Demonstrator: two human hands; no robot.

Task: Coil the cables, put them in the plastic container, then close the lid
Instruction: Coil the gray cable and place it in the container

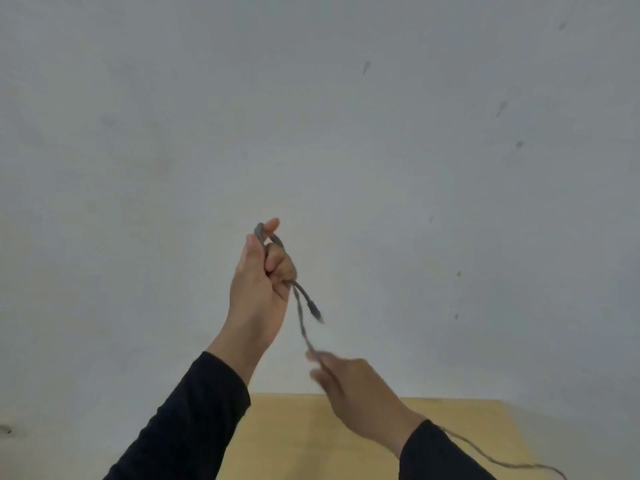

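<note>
A grey cable (302, 315) is held up in front of the wall. My left hand (262, 282) is raised and shut on it, with a loop passing over the fingers at the top. One plug end dangles just right of that hand. Lower and to the right, my right hand (349, 386), blurred by motion, pinches the strand that runs down from the left hand. The rest of the cable trails past the right sleeve to the bottom right. No plastic container is in view.
A light wooden table (294, 441) fills the bottom middle, its far edge against a pale grey wall (311, 116) with a few small dark marks. Both forearms wear dark sleeves.
</note>
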